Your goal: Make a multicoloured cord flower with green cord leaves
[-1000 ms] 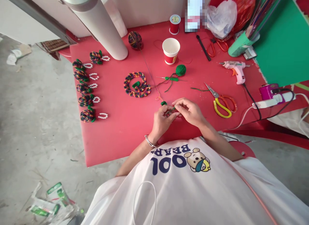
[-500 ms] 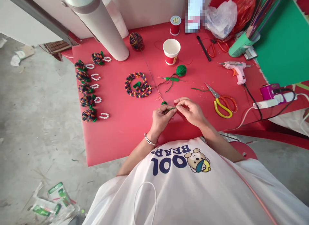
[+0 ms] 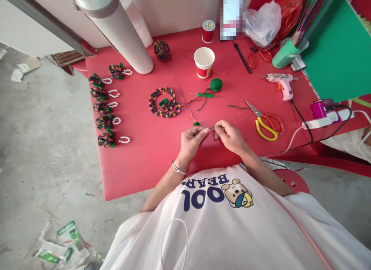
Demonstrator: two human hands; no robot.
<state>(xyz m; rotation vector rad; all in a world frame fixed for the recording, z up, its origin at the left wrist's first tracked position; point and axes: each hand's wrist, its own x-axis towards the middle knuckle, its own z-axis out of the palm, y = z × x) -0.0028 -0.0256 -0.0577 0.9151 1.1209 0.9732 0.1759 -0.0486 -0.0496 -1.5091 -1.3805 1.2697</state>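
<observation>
Both bare hands meet at the centre of the frame, just above the printed shirt, and I follow them through the head camera from afar. The left hand (image 3: pixel 191 144) is closed in a pinch, its fingers wrapping most of a slim green piece (image 3: pixel 213 127); the right hand (image 3: pixel 230 137) grips the tip between thumb and forefinger. That piece sits in the narrow gap between the two sets of fingertips, largely hidden from me. A green tuft (image 3: pixel 196 124) shows just above the left knuckles; I cannot tell whether it is joined to what the fingers hold.

As I judge it, the slenderness of the piece is the main hazard: a loose pinch or a hard tug could let it slip or pull it out of shape. The orange strand (image 3: pixel 190 117), looped close by the left hand, could snag on a finger and drag the multicoloured coil (image 3: pixel 165 115) at mid-frame, or tangle with yarn near the green ball (image 3: pixel 216 84) and the crochet hook (image 3: pixel 205 95). To the right, scissors (image 3: pixel 259 113) lie on the red table (image 3: pixel 139 161) beyond the right hand, points angled to the upper left; a careless outward reach might brush their blades.
</observation>
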